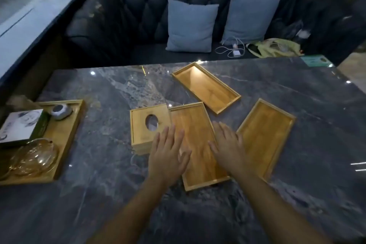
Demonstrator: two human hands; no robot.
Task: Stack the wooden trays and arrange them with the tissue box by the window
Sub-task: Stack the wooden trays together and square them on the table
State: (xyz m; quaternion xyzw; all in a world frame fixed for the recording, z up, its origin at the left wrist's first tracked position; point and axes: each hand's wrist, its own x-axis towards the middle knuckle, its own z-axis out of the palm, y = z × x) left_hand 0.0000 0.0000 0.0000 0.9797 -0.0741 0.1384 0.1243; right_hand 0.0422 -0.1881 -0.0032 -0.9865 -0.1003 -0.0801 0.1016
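Observation:
Three shallow wooden trays lie apart on the dark marble table: a middle tray (pixel 198 166) nearest me, a right tray (pixel 266 132) angled beside it, and a far tray (pixel 206 87) behind them. A wooden tissue box (pixel 145 123) with an oval slot touches the middle tray's left side. My left hand (pixel 168 154) hovers flat over the middle tray's left rim, fingers spread, holding nothing. Over the same tray's right rim, my right hand (pixel 229 146) is also flat and spread, empty.
A larger wooden tray (pixel 69 125) at the table's left edge holds a book, a grey round object and glass bowls. The window (pixel 29 6) runs along the far left. A dark sofa with two blue cushions (pixel 191 25) and a charger cable sits behind the table.

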